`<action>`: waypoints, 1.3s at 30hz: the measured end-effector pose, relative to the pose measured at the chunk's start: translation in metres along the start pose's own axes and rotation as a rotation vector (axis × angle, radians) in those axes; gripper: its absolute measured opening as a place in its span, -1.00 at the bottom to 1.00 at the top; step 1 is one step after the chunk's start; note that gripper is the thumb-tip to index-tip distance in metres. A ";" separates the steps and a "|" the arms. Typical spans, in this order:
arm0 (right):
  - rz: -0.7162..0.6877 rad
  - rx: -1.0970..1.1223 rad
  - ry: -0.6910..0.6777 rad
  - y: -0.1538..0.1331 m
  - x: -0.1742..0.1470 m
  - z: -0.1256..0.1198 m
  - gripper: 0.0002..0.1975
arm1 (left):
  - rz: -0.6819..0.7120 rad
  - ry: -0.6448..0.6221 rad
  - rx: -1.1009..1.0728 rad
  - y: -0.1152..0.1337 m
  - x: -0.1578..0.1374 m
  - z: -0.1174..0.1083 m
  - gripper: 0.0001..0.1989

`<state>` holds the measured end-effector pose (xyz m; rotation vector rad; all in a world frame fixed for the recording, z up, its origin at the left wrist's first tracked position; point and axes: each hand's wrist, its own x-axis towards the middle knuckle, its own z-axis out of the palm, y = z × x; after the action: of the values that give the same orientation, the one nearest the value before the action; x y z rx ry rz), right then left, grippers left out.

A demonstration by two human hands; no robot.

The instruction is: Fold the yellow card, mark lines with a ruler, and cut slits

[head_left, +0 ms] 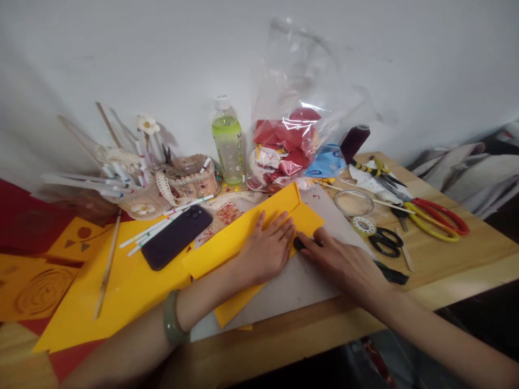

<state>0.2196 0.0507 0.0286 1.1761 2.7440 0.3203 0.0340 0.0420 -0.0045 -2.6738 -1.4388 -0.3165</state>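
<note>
My left hand (268, 246) lies flat with fingers stretched out, pressing on a folded yellow sheet of paper (227, 237). A jade-coloured bangle (175, 319) circles that wrist. My right hand (332, 254) is closed around a small black tool (302, 243), mostly hidden by the fingers, at the right edge of the folded paper. Its exact kind does not show. Beneath the paper is a grey-white board (312, 281). One yellow flap (237, 305) sticks out below my left hand.
Left of my hands, a dark phone (177, 237) rests on a large yellow sheet (133, 286) beside white markers and a wooden stick (107, 265). Behind stand a drink bottle (228, 143) and a plastic bag (284, 146) of scraps. Scissors (387, 240), tape (354, 202) and pliers lie right.
</note>
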 end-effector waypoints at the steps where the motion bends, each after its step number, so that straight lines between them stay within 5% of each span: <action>1: 0.000 -0.001 0.005 0.003 0.004 0.000 -0.65 | -0.011 0.026 0.014 -0.002 0.000 -0.001 -0.57; 4: 0.001 -0.011 0.020 0.010 0.011 0.003 -0.66 | 0.015 0.070 0.028 -0.013 -0.011 -0.011 -0.60; 9: 0.002 -0.037 0.042 0.008 0.009 0.006 -0.64 | 0.209 -0.045 -0.013 -0.032 -0.066 -0.034 -0.64; 14: 0.027 -0.068 0.059 0.004 0.008 0.005 -0.62 | 0.161 -0.139 0.024 -0.039 -0.104 -0.035 -0.63; 21: 0.028 -0.087 0.110 -0.023 0.000 0.009 -0.61 | 0.151 -0.222 -0.002 -0.036 -0.105 -0.032 -0.61; 26: -0.104 -0.004 0.191 -0.061 -0.008 0.005 -0.62 | 0.126 -0.289 -0.024 -0.035 -0.103 -0.035 -0.58; 33: 0.015 -0.108 0.133 -0.029 -0.004 0.003 -0.64 | 0.114 -0.332 -0.058 -0.036 -0.103 -0.034 -0.57; 39: -0.083 -0.074 0.114 -0.050 -0.007 0.000 -0.62 | 0.105 -0.382 -0.062 -0.034 -0.098 -0.043 -0.57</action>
<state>0.1899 0.0117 0.0168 1.0540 2.8404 0.4893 -0.0527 -0.0271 0.0152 -2.9652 -1.3829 0.1711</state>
